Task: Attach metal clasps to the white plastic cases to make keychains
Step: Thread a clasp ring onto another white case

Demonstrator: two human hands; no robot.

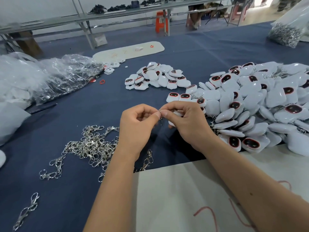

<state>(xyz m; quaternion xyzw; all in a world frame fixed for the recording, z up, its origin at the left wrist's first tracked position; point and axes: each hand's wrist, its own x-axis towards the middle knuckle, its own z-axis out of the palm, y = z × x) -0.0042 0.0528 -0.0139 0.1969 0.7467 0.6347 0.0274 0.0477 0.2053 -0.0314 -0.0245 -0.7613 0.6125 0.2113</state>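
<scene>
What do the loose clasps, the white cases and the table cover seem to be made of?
Clasps: shiny silver metal, probably plated; they glint and show thin wire rings.
Cases: glossy white plastic, judging by smooth rounded shells with bright highlights; the dark, red-rimmed faces look like a glossy inlay or print.
Table cover: dark blue matte fabric, likely a woven cloth; no shine, faint creases.

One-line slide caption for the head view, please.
Both hands pinch a metal clasp onto a white case, between loose clasps and finished cases.
</scene>
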